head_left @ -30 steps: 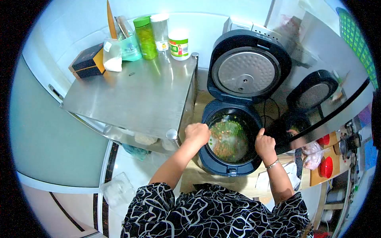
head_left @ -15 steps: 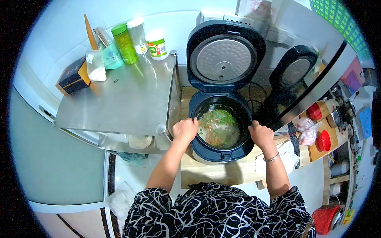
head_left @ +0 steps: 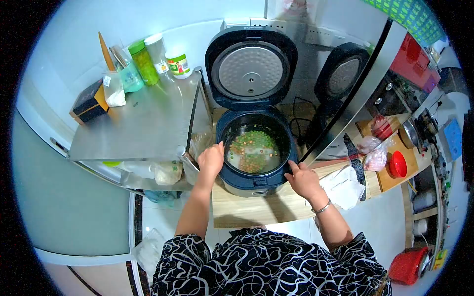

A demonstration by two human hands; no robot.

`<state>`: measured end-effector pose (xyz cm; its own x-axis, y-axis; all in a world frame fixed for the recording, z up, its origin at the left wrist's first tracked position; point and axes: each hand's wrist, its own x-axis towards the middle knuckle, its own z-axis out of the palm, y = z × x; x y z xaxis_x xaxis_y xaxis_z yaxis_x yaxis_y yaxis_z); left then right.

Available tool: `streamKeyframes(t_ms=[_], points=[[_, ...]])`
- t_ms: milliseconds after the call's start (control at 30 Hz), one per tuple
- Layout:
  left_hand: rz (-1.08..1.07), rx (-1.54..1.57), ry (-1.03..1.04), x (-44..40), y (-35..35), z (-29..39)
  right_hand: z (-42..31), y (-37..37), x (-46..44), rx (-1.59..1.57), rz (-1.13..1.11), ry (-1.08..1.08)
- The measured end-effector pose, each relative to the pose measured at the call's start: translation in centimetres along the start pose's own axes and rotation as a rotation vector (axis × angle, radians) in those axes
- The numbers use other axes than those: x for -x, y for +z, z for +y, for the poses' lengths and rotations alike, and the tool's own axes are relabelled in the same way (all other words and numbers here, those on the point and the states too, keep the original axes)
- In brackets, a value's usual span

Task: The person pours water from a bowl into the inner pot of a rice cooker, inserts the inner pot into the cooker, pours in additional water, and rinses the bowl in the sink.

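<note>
cooker (head_left: 257, 185) stands upright on the wooden table (head_left: 237, 213), in front of the person, with its lid (head_left: 251, 64) fully raised at the back. the left hand (head_left: 211, 160) is at the left edge of the cooker, with the fingers curled together; whether they are clamped on the rim, i cannot tell. the right hand (head_left: 304, 181) is at the right front edge, its forefinger reaching to the rim and the other fingers more bent; i cannot tell if it is gripping there.

in my judgement, hands placed so, on two opposite sides, work best with even pressure, because a one-sided push could tilt the liquid toward the rim. the fingers should better keep to the outer edge, away from the inner pot (head_left: 284, 140), which may be hot.

the body of the cooker is dark and smooth, with rounded corners and a lighter band below. the inner pot is round, dark and deep-walled. inside lies the food (head_left: 254, 152): small green balls like peas and orange bits, in cloudy whitish liquid. the lid's inner plate is round, greyish metal, dimpled like hammered tin. at left, the steel table (head_left: 133, 135) shines softly; at right, the white cloth or paper (head_left: 340, 188) lies crumpled.
</note>
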<state>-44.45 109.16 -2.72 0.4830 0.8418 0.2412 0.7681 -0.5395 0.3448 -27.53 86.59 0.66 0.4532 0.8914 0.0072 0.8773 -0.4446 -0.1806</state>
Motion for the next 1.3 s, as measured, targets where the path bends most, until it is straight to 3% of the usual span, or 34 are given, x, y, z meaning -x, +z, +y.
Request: streamKeyframes(t_ms=[300, 433, 700, 867, 1000, 1100, 1300], points=[[-0.008, 0.028, -0.05, 0.2, -0.1, 0.2, 0.9, -2.4, -0.1, -0.045, -0.147, 0.018], [0.025, 0.095, -0.029, 0.4, -0.2, 0.0, 1.8, -5.0, -2.5, -0.102, 0.032, -0.062], [-0.042, 0.147, -0.075, 0.3, -0.5, 0.0, -2.0, -14.3, -13.0, -0.098, 0.684, -0.231], [-0.079, 0.13, -0.045, 0.0, -0.3, -0.4, -4.9, -17.1, -20.3, -0.04, 0.817, -0.108], [-0.062, 0.145, -0.02, -0.1, -0.1, -0.7, -5.3, -17.0, -23.7, -0.079, 0.801, -0.081], [-0.047, 0.168, -0.015, -0.1, 0.2, -0.9, -5.0, -17.8, -23.9, -0.158, 0.726, -0.128], [-0.025, 0.224, -0.05, 0.0, 0.9, -1.2, -6.0, -18.3, -19.3, -0.03, 0.87, -0.232]])
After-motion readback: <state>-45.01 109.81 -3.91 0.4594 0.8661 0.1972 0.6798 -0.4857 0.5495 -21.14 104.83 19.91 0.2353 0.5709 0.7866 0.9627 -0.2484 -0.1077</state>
